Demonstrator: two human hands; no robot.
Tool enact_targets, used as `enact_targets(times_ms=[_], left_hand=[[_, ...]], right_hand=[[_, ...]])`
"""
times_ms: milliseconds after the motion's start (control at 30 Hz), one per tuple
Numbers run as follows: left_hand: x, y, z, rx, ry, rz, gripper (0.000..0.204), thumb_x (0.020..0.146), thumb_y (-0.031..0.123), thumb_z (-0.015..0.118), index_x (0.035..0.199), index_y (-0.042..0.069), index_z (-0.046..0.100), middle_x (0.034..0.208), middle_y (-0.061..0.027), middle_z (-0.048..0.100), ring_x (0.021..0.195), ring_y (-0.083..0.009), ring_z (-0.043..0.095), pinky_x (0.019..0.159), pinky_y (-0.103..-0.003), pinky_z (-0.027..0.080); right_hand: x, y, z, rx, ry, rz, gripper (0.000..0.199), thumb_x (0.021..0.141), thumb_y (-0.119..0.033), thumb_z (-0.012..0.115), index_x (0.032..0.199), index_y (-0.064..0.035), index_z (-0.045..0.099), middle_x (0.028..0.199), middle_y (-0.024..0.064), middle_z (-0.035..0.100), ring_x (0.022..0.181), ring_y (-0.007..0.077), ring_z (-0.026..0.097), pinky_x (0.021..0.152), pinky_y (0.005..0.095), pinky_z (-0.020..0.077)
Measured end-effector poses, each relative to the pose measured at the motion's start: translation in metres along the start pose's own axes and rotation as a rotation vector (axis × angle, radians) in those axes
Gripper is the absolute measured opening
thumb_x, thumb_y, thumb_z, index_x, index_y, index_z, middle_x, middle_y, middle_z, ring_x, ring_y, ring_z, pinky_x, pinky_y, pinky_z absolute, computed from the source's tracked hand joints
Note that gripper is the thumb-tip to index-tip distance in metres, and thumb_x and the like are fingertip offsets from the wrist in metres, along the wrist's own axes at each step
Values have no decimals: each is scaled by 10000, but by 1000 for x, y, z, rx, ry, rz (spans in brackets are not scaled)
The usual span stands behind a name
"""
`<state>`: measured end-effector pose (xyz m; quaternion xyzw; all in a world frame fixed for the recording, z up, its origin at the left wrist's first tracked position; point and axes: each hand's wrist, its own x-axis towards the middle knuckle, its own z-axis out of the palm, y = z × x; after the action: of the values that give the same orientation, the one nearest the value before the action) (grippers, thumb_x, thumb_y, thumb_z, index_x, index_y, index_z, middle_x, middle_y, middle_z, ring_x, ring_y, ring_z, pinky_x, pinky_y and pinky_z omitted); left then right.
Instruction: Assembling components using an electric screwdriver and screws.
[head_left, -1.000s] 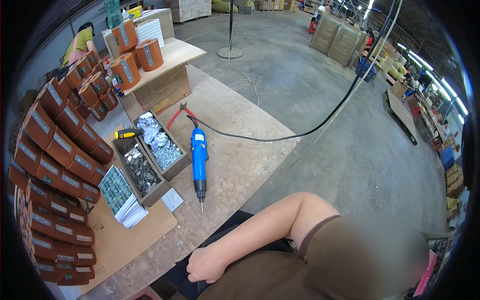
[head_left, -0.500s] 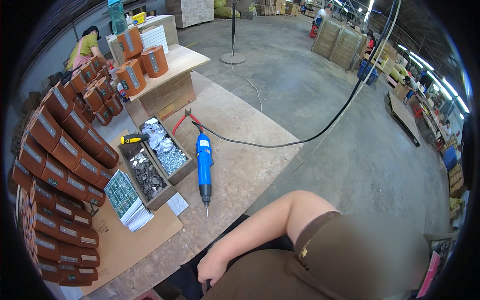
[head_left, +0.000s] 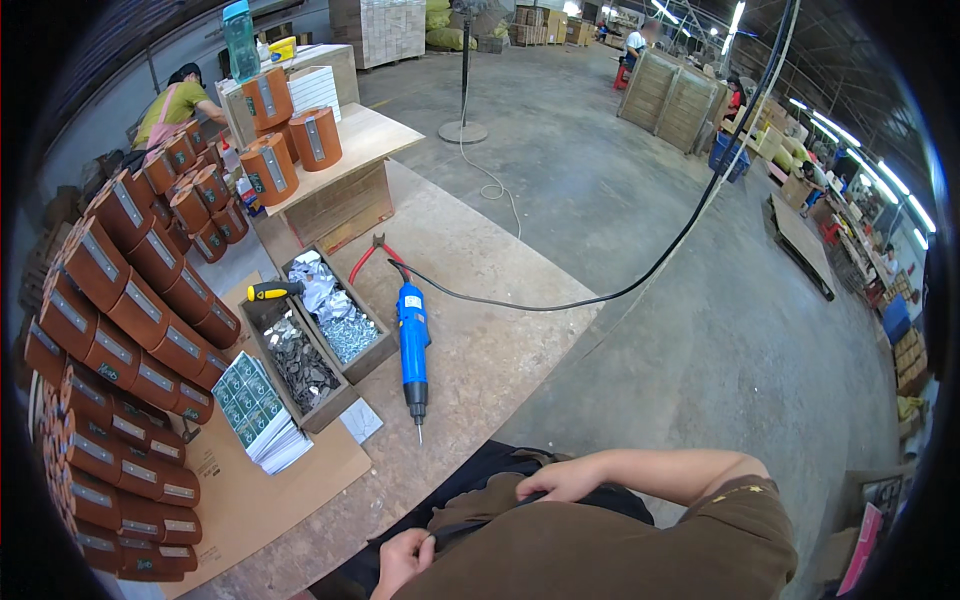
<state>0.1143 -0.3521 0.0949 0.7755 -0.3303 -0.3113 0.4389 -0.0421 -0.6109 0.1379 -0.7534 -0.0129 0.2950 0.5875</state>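
Both my hands are low at my lap, near the table's front edge. My left hand [head_left: 405, 562] is closed, its thumb and finger pinching an edge of dark cloth [head_left: 450, 530]. Over the front of my brown shirt [head_left: 590, 545] lies my right hand [head_left: 562, 480], fingers curled down among brown and black folds; what they hold is hidden. On the table in front of me lies a blue electric screwdriver [head_left: 413, 340], bit toward me. Red-handled pliers [head_left: 373, 255] lie behind it.
Two wooden trays hold screws [head_left: 350, 335] and dark metal pieces [head_left: 300, 370]; a yellow-black screwdriver [head_left: 272, 290] rests across one. Green printed cards [head_left: 250, 400] lie on cardboard [head_left: 270, 510]. Stacked orange-brown cylinders [head_left: 135, 310] line the left. A black cable [head_left: 540, 307] crosses rightward. A co-worker [head_left: 175, 105] bends at far left.
My right hand has moved right and away from its low spot at the table edge. My left hand has come into view there. The tools on the table have stayed put.
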Motion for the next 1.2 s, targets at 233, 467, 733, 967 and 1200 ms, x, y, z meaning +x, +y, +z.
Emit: enact_targets(times_ms=[233, 467, 733, 967, 1200], left_hand=[[77, 59, 50, 193, -426, 637, 90, 742, 128, 560, 752, 40, 570, 710, -130, 584, 684, -299, 578, 585, -387, 463], [99, 63, 78, 80, -839, 593, 149, 777, 176, 553, 785, 34, 594, 688, -135, 566, 663, -293, 563, 576, -361, 432], [51, 55, -19, 16, -304, 384, 112, 721, 92, 634, 821, 46, 617, 778, -85, 601, 759, -234, 563, 712, -311, 435], [-79, -54, -66, -341, 174, -299, 147, 759, 86, 628, 866, -11, 602, 801, -46, 617, 733, -94, 557, 695, -238, 451], [-115, -54, -42, -527, 482, -424, 81, 797, 57, 582, 843, -9, 574, 761, -21, 600, 673, -52, 523, 618, -197, 432]], right_hand=[[-75, 40, 30, 770, -201, 556, 310, 811, -181, 552, 1078, -35, 493, 923, 37, 592, 830, 114, 582, 670, 323, 516], [-97, 102, 68, 1028, -368, 375, 316, 790, -103, 581, 1079, -14, 489, 947, 61, 603, 797, 143, 612, 681, 300, 531], [-60, 99, 22, 730, -630, 605, 292, 756, -61, 616, 1030, -8, 529, 891, 62, 620, 773, 137, 613, 681, 286, 523], [-14, 30, -35, 297, -525, 507, 263, 727, -59, 643, 973, -29, 556, 858, 52, 627, 767, 117, 604, 657, 272, 507], [74, -83, -70, -83, 58, 226, 111, 779, -130, 603, 806, -32, 560, 683, 27, 604, 606, 78, 565, 526, 236, 448]])
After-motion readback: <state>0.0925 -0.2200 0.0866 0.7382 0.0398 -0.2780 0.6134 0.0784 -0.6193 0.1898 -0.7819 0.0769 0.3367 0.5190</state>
